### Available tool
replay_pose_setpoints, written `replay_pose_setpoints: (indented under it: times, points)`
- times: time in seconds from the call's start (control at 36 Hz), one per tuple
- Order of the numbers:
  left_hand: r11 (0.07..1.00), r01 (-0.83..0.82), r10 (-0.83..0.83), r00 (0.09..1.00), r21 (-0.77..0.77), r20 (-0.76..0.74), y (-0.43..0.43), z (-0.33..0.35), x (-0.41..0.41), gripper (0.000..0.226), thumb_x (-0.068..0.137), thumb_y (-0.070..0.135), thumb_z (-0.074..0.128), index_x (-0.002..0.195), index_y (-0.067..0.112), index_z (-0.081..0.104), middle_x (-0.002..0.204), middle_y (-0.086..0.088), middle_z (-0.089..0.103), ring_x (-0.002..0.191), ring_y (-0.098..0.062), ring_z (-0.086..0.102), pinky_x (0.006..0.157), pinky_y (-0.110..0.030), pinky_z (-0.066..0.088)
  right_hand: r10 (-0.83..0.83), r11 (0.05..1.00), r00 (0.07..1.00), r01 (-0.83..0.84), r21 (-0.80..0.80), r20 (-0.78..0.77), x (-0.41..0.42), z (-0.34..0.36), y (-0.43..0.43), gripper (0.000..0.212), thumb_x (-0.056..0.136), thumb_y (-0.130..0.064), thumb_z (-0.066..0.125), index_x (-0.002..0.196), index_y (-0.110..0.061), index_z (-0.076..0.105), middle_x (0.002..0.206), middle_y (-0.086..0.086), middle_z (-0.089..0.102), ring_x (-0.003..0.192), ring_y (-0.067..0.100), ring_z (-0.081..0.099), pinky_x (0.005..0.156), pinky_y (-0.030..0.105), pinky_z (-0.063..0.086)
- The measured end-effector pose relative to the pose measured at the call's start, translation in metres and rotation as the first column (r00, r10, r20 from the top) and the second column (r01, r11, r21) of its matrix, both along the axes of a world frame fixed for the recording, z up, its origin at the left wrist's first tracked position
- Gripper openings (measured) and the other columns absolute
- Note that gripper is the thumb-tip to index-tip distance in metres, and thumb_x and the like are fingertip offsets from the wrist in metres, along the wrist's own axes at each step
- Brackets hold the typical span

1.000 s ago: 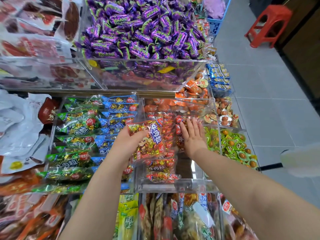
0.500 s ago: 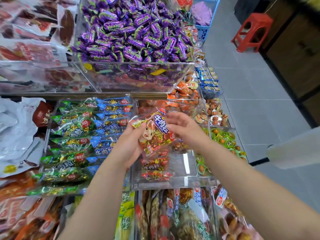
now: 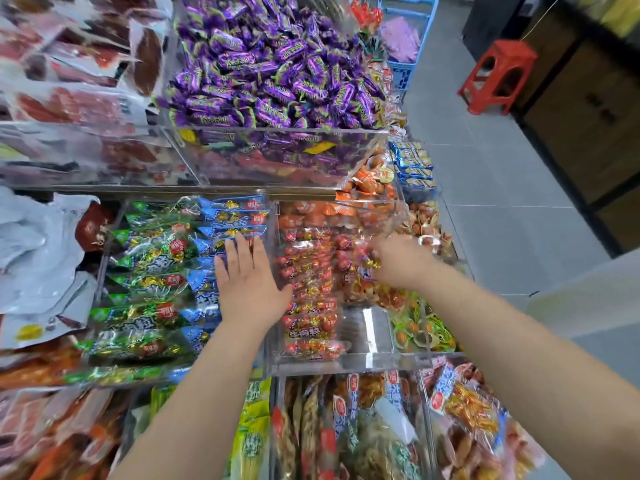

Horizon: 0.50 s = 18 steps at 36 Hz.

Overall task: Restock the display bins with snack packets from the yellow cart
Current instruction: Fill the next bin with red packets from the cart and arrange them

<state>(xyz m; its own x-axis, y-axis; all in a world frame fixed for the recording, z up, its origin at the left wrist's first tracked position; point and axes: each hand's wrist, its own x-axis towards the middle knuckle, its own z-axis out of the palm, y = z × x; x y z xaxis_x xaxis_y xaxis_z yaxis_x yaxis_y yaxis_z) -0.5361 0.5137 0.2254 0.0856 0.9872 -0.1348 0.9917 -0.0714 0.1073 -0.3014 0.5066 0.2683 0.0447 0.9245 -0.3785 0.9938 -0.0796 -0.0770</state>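
Observation:
A clear acrylic bin (image 3: 346, 362) in the middle of the display holds a row of red and gold snack packets (image 3: 308, 306). My right hand (image 3: 401, 261) is down inside the bin's right half. Its fingers curl round a red and gold packet (image 3: 363, 271), which is blurred by motion. My left hand (image 3: 247, 282) lies flat with straight fingers on the blue packets (image 3: 235, 216) at the bin's left wall and holds nothing. The yellow cart is out of view.
Green and blue packets (image 3: 152, 271) fill the bin on the left. Purple candies (image 3: 270, 74) are heaped in the upper bin, and green cups (image 3: 422, 332) lie to the right. Below are bins of mixed packets (image 3: 346, 427). A red stool (image 3: 498, 74) and blue basket (image 3: 405, 67) stand on the grey floor.
Both hands held the red packet above the bin. My left hand has let go and settled flat on the blue packets, while my right hand took the packet down into the bin.

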Motion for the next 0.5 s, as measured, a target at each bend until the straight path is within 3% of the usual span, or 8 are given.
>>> replay_pose_setpoints:
  times: [0.06, 0.17, 0.22, 0.31, 0.39, 0.44, 0.5]
  points:
    - [0.999, -0.039, 0.039, 0.998, -0.010, 0.039, 0.002, 0.000, 0.001, 0.101, 0.085, 0.056, 0.055, 0.152, 0.011, -0.005, 0.160, -0.016, -0.009, 0.147, -0.032, -0.010, 0.118, -0.047, -0.001, 0.059, 0.997, 0.994, -0.054, -0.056, 0.095, -0.011, -0.016, 0.002, 0.039, 0.084, -0.009, 0.049, 0.121, -0.019, 0.051, 0.111, 0.007, 0.062, 0.093, 0.025, 0.060, 0.065, 0.032, 0.046]
    - [0.997, -0.075, 0.076, 0.996, -0.022, 0.051, 0.002, 0.000, 0.002, 0.098, 0.088, 0.044, 0.056, 0.151, 0.009, -0.009, 0.159, -0.016, -0.012, 0.147, -0.032, -0.013, 0.119, -0.044, -0.003, 0.154, 0.987, 0.971, -0.141, -0.082, 0.184, -0.023, -0.052, 0.007, 0.053, 0.086, -0.001, 0.045, 0.133, -0.024, 0.044, 0.107, 0.005, 0.063, 0.096, 0.026, 0.060, 0.066, 0.033, 0.046]
    - [0.997, -0.070, 0.071, 0.997, -0.033, 0.042, 0.002, 0.000, 0.002, 0.096, 0.089, 0.042, 0.054, 0.151, 0.009, -0.010, 0.159, -0.017, -0.013, 0.147, -0.032, -0.014, 0.119, -0.045, -0.004, 0.200, 0.980, 0.959, -0.199, -0.021, 0.203, -0.020, -0.068, 0.006, 0.055, 0.086, -0.002, 0.046, 0.135, -0.025, 0.042, 0.119, 0.006, 0.058, 0.111, 0.028, 0.052, 0.082, 0.038, 0.047]
    - [0.997, -0.067, 0.068, 0.997, -0.035, 0.040, 0.002, 0.000, 0.002, 0.094, 0.089, 0.041, 0.053, 0.151, 0.009, -0.010, 0.159, -0.017, -0.014, 0.147, -0.032, -0.013, 0.118, -0.045, -0.004, 0.235, 0.965, 0.952, -0.252, 0.070, 0.197, -0.009, -0.087, 0.000, 0.064, 0.087, -0.009, 0.051, 0.144, -0.029, 0.029, 0.146, 0.006, 0.033, 0.134, 0.028, 0.027, 0.107, 0.045, 0.029]
    - [0.997, -0.070, 0.070, 0.997, -0.019, 0.035, 0.002, -0.002, 0.002, 0.093, 0.090, 0.040, 0.052, 0.151, 0.009, -0.010, 0.159, -0.016, -0.014, 0.147, -0.031, -0.013, 0.118, -0.044, -0.005, 0.186, 0.978, 0.960, -0.202, 0.060, 0.208, -0.005, -0.100, -0.010, 0.088, 0.087, -0.011, 0.050, 0.149, -0.031, -0.009, 0.157, 0.007, 0.000, 0.144, 0.030, -0.002, 0.115, 0.047, 0.001]
    - [0.997, -0.079, 0.079, 0.996, -0.004, 0.042, 0.002, -0.004, 0.003, 0.092, 0.089, 0.039, 0.051, 0.151, 0.009, -0.009, 0.159, -0.016, -0.013, 0.147, -0.031, -0.013, 0.118, -0.044, -0.006, 0.171, 0.983, 0.951, -0.183, 0.022, 0.259, -0.006, -0.108, -0.016, 0.107, 0.085, -0.016, 0.052, 0.132, -0.026, -0.043, 0.156, 0.009, -0.020, 0.143, 0.031, -0.019, 0.110, 0.049, -0.014]
    - [0.997, -0.082, 0.081, 0.995, 0.009, 0.052, 0.002, -0.005, 0.003, 0.091, 0.089, 0.037, 0.051, 0.152, 0.008, -0.008, 0.159, -0.017, -0.012, 0.147, -0.031, -0.012, 0.118, -0.044, -0.006, 0.190, 0.981, 0.925, -0.191, -0.031, 0.330, -0.006, -0.114, -0.021, 0.120, 0.084, -0.019, 0.058, 0.113, -0.021, -0.059, 0.146, 0.012, -0.037, 0.136, 0.034, -0.032, 0.105, 0.053, -0.020]
